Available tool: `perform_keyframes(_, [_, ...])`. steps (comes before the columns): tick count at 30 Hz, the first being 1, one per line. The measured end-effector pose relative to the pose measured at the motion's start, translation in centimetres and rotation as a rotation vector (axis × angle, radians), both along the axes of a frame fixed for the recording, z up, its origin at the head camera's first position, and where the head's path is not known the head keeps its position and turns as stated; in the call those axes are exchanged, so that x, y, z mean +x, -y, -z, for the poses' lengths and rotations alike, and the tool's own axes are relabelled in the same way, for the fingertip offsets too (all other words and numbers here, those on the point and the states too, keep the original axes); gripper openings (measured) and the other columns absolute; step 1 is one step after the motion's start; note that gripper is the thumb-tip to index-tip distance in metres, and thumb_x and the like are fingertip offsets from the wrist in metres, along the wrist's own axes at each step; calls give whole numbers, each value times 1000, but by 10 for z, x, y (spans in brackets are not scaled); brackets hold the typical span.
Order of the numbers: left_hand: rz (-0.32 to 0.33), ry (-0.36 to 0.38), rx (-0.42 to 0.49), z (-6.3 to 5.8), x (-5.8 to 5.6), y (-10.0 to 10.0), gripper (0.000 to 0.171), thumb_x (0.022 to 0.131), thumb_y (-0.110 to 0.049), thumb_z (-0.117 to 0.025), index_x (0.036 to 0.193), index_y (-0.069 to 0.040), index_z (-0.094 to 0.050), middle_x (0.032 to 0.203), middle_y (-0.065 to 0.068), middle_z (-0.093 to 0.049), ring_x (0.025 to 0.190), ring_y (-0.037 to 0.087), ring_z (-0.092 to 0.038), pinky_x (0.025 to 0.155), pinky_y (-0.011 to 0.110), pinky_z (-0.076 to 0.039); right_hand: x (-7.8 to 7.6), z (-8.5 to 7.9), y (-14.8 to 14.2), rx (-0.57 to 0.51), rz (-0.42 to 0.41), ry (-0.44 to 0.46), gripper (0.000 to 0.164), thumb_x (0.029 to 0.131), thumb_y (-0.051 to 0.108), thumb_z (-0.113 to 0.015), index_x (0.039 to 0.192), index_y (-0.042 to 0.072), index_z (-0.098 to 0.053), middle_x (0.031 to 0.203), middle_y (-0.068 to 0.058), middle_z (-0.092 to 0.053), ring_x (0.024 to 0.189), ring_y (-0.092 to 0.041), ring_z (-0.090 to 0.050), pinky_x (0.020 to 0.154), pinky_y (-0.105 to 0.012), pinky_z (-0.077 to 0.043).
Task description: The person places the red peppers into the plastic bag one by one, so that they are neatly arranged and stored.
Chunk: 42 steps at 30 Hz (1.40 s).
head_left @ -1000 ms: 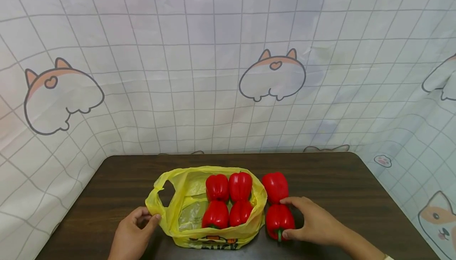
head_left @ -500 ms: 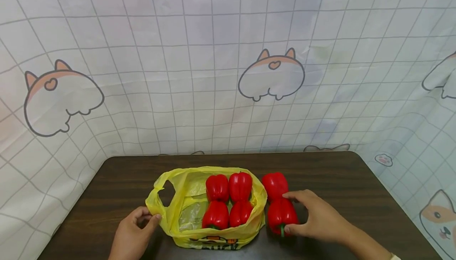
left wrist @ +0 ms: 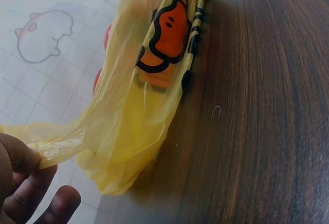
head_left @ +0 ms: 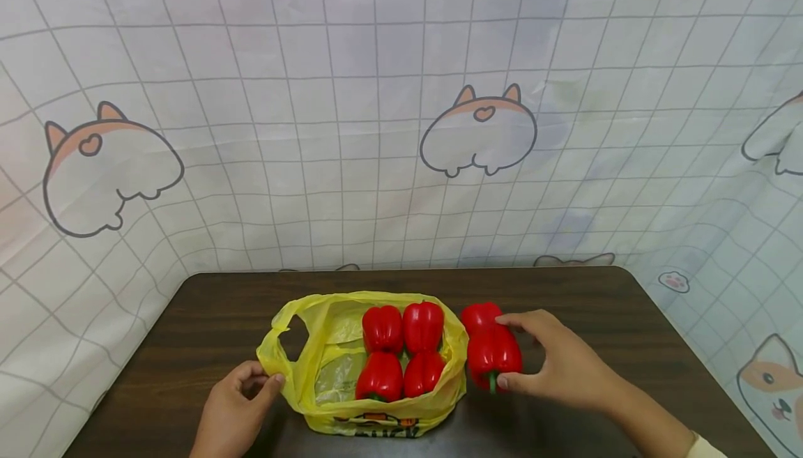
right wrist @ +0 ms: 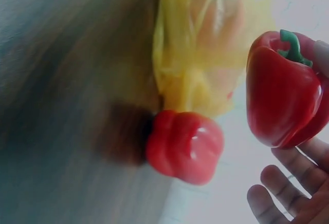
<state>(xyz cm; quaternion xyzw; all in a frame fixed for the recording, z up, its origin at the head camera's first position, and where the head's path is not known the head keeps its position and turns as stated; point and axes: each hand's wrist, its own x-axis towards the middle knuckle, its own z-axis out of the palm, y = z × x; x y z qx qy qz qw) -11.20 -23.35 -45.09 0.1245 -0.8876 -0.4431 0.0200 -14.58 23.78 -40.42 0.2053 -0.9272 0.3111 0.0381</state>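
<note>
A yellow plastic bag (head_left: pixel 314 395) stands with its mouth spread on the table, and several red bell peppers (head_left: pixel 383 329) sit in its right half. At the bag's left side my left hand (head_left: pixel 235 409) pinches the handle (left wrist: pixel 64 144) between thumb and finger. My right hand (head_left: pixel 558 364) grips a red bell pepper (right wrist: pixel 282 93) with a green stem, raised off the table just right of the bag. Behind it another red bell pepper (right wrist: pixel 185 147) lies on the table beside the bag, partly hidden in the head view.
The dark wooden table (head_left: pixel 602 311) runs back to a white grid-patterned cloth (head_left: pixel 351 130) with cartoon animals. An orange and black print (left wrist: pixel 169 34) marks the bag's near side.
My right hand has lifted the bell pepper off the table, and it now covers part of the one behind. The left hand and the bag have stayed put.
</note>
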Motion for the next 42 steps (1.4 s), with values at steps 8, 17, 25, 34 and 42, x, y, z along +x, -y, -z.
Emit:
perform_keyframes(8, [5,-1,9,-1,1,-1,33,98,-35,-72,110,-5,-69,90,-1,-71,83,16,-63,67,35,-48,-2,-12,15,-44,-39,-39,77,72,53,-91,137,28,-59,125,11,-58,107,-12,-56,86,-39,-55])
perform_keyframes(17, [11,-8,2,-1,1,-1,31,97,-34,-73,109,-5,-69,90,-2,-72,83,16,-63,67,35,-47,-6,-15,34,-112,-63,8,75,74,50,-91,139,29,-58,126,4,-57,106,-20,-57,77,-33,-56])
perform_keyframes(25, [13,-7,2,0,1,0,31,97,-34,-73,109,-5,-70,91,-2,-72,85,16,-65,68,35,-49,-7,-18,53,-173,-74,65,77,74,46,-92,140,28,-57,128,0,-55,107,-26,-58,74,-33,-58])
perform_keyframes(34, [17,-18,5,0,2,-1,31,97,-34,-73,108,-5,-70,91,-1,-71,85,15,-65,68,35,-49,-9,-21,73,-172,-111,35,77,73,47,-92,140,28,-57,128,7,-55,112,-26,-56,78,-35,-57])
perform_keyframes(42, [17,-14,4,1,1,0,31,97,-34,-73,108,-5,-70,91,-1,-71,84,15,-65,68,35,-49,-11,-18,89,-149,-133,39,79,73,51,-90,141,28,-57,132,13,-54,118,-14,-51,87,-44,-54])
